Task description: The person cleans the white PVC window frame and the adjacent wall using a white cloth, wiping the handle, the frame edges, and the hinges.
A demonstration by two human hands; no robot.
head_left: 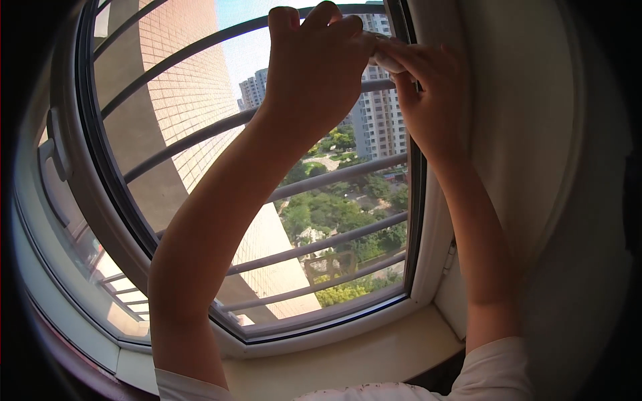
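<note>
Shadowed wall, sunlit facade outside

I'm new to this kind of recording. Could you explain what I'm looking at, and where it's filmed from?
There is no machine here: these are a person's own bare left hand and bare right hand. The single picture comes from a wide fisheye camera on the person's head, so straight edges bend. The hands are raised before a pale-framed window with grey horizontal bars; a cream ledge runs beneath. The right thumb and fingers pinch a small whitish object, too unclear to identify. The left hand is close beside it; its fingertips' contact is hard to see.
</note>
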